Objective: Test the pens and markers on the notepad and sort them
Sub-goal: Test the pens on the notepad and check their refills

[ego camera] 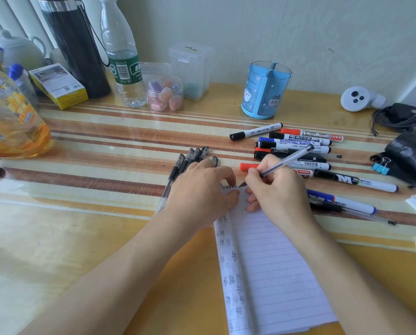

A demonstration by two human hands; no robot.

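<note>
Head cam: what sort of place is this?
Likely a home desk against a wall, not a lab: cartoon pen holder, water bottle and thermos beside a teapot, and whiteboard markers strewn by the notepad where the right hand holds a gel pen.

Five clear gel pens with black caps (195, 153) lie in one group. One uncapped clear pen (286, 161) is tilted over the paper, and two more clear pens (306, 152) lie among the markers. The white-barrelled whiteboard markers (299, 142) number about ten: three red, two blue and five black, though they overlap too much for a sure count. There is one lined white notepad (274, 262), one blue plastic pen holder (265, 93), one tall black flask (76, 49), one clear green-labelled water bottle (123, 56) and one round clear jar of erasers (164, 93).
</note>
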